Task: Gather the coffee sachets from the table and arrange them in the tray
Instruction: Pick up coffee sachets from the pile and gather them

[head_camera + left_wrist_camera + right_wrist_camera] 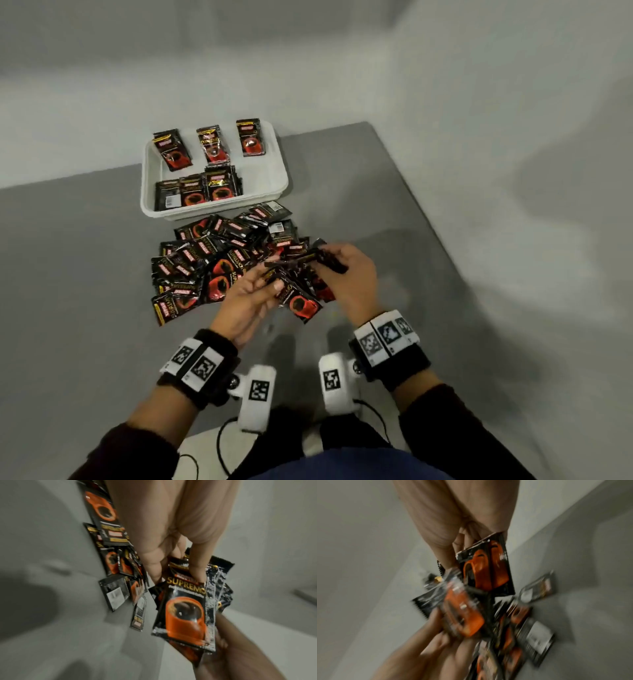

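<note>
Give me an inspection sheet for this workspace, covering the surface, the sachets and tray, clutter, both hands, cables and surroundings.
Surface: grey table, bare around the pile.
Job's things: white tray holds three sachets lying apart at the back and a standing row at the front; loose sachet pile lies just in front of it.
Clutter: nothing seen.
Grippers: left hand holds a sachet stack; right hand grips other sachets.
Cables: black cables trail from the wrist cameras.
Surroundings: plain pale walls.
</note>
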Available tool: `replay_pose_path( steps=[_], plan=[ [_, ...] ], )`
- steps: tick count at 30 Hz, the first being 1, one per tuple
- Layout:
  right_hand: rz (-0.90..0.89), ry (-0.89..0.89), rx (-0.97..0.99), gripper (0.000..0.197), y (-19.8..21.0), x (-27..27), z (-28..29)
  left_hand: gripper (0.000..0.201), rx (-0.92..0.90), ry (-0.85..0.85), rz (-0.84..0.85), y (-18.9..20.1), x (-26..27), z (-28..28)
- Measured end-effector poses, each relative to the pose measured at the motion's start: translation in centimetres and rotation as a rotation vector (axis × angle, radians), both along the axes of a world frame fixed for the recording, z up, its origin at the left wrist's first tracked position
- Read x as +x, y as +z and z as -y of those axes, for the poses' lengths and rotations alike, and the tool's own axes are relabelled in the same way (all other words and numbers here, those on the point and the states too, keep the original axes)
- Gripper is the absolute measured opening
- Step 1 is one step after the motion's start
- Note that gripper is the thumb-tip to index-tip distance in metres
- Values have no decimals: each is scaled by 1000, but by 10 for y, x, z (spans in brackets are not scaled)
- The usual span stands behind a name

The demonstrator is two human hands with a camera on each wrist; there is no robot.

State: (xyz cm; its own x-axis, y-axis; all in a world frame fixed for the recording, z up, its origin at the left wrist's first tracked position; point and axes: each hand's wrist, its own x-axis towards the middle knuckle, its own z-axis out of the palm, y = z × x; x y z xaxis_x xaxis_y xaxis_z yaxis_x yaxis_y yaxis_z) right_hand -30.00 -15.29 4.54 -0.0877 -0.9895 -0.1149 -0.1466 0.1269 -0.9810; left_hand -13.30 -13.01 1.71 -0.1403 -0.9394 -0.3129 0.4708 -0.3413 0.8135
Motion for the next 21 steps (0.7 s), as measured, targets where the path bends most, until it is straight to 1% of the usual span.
replay_pose_path(
  steps=[2,3,5,6,8,10,12,14,16,18,21],
  plan=[
    [-2,117,-27,15,-2,35,-8,34,41,125,-80,-1,6,-6],
    [-12,156,-31,15,-4,49,-12,33,58,180,-108,0,11,-9],
    [2,259,-26,15,-5,67,-18,37,71,255,-160,3,25,-14],
    [16,343,-18,19,-6,73,-19,40,73,281,-175,5,33,-17],
    [-34,537,-21,39,-6,84,-22,45,70,305,-166,8,48,-24],
    [-157,676,-47,60,-8,95,-26,49,68,303,-154,11,60,-31],
    [-240,704,-65,65,-7,107,-28,51,85,332,-205,12,71,-35],
    [-328,694,-120,62,-5,119,-27,49,119,365,-268,12,81,-36],
    [-451,675,-190,61,-3,130,-26,50,152,367,-273,12,87,-37],
    [-526,621,-227,59,0,140,-27,64,152,376,-271,9,90,-37],
    [-502,529,-242,48,4,153,-28,88,139,407,-250,8,96,-33]
  ],
)
